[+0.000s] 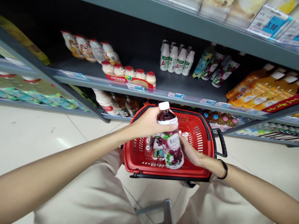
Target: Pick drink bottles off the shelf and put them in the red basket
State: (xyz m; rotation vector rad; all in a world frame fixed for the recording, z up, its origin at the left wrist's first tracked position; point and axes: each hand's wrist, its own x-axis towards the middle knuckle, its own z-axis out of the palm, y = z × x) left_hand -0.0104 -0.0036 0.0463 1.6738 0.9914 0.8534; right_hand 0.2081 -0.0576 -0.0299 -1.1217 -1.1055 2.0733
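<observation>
I hold a grape juice bottle (172, 146) with a white cap and purple label above a red shopping basket (201, 140). My left hand (149, 123) wraps round its neck, just under the cap. My right hand (190, 151), with a black band on the wrist, grips the bottle's lower body from the right. Inside the basket lie a few small bottles (154, 146), partly hidden by the bottle I hold.
A grey shelf (163, 90) in front carries a pack of red-capped yoghurt drinks (129, 74), white AD bottles (177, 59), more grape juice bottles (219, 70) and orange juice bottles (263, 90). Lower shelves hold more drinks. A pale tiled floor (35, 133) lies to the left.
</observation>
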